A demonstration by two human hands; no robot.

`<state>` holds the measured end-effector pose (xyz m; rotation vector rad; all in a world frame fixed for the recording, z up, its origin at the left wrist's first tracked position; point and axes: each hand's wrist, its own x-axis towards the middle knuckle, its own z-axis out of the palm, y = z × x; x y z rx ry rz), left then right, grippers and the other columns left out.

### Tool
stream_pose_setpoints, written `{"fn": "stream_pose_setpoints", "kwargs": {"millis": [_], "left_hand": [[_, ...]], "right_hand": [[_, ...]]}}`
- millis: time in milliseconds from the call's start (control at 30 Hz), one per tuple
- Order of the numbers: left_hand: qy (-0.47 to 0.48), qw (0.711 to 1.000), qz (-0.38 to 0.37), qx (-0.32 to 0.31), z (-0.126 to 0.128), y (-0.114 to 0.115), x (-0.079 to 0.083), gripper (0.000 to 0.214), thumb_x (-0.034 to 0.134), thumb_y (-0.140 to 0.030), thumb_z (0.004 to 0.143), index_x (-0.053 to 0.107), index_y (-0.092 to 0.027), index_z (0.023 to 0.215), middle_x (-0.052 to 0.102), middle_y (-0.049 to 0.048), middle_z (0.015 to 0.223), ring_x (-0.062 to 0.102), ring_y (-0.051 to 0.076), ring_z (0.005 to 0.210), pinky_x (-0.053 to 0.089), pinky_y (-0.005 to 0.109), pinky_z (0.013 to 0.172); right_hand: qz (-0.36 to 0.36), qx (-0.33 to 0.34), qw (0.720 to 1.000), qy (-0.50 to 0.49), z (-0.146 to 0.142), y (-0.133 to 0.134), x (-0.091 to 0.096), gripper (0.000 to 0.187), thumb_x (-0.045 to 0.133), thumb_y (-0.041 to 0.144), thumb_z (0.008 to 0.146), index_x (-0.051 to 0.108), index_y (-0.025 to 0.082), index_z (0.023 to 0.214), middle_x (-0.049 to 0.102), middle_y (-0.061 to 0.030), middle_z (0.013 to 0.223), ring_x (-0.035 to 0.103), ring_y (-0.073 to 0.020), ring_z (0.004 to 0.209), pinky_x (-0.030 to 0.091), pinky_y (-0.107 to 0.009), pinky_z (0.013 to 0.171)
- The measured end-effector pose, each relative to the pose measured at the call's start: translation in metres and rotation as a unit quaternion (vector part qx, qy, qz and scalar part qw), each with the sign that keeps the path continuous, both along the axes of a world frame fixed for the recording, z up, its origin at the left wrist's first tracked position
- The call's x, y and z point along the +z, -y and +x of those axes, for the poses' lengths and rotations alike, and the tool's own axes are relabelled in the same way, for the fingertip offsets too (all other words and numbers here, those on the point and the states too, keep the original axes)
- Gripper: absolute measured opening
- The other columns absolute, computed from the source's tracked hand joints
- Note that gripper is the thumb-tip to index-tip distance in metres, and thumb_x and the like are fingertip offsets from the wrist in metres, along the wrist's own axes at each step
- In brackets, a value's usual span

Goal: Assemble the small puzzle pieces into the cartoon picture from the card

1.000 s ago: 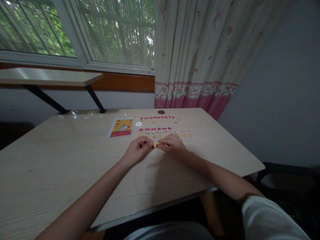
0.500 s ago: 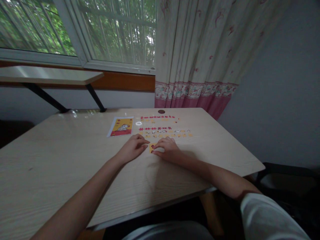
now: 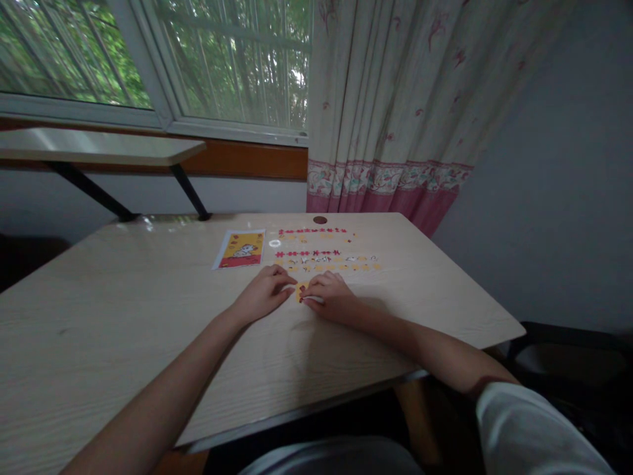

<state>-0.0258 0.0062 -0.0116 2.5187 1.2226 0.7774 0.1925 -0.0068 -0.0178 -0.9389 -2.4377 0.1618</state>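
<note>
Low over the table, a small yellow patch of jigsaw pieces [image 3: 299,291] with dark red marks lies between my hands. My right hand [image 3: 330,294] has its thumb and forefinger closed on the right part of the patch, covering some of it. From the other side, my left hand [image 3: 264,293] brings thumb and forefinger close together at the patch's left edge. Beyond the fingers, loose jigsaw pieces lie in rows: red ones [image 3: 303,253], then yellow and white ones [image 3: 341,267]. A picture sheet [image 3: 242,250] with a white animal on yellow and red lies to the left.
The pale wooden table [image 3: 148,316] carries a raised shelf [image 3: 99,146] on black legs at the back left. More red pieces [image 3: 311,231] lie near a round dark hole [image 3: 320,220]. A curtain [image 3: 386,132] hangs behind; a dark chair [image 3: 568,349] stands right.
My right forefinger has shifted slightly down over the yellow patch, nearer the thumb. My left hand stays almost where it was.
</note>
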Motion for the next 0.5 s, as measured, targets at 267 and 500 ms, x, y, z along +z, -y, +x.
{"fn": "stream_pose_setpoints", "kwargs": {"millis": [267,500], "left_hand": [[-0.034,0.999,0.018,0.002,0.002,0.004,0.003,0.022,0.051,-0.027,0.085,0.068,-0.019,0.096,0.056,0.0071,0.092,0.052,0.021,0.089,0.044,0.035,0.082],[-0.058,0.998,0.025,0.004,0.003,0.007,0.007,0.027,0.048,-0.032,0.088,0.066,-0.018,0.102,0.057,0.0086,0.095,0.052,0.021,0.090,0.044,0.036,0.082]], "right_hand": [[0.032,0.010,0.997,0.070,0.001,0.006,0.009,0.016,0.054,0.028,0.088,0.067,0.024,0.097,0.064,-0.0038,0.095,0.046,-0.0177,0.086,0.029,-0.031,0.074],[-0.004,0.032,0.999,0.040,0.015,-0.003,0.013,0.022,0.052,0.026,0.088,0.065,0.024,0.107,0.063,-0.0045,0.100,0.049,-0.0171,0.090,0.034,-0.032,0.081]]}}
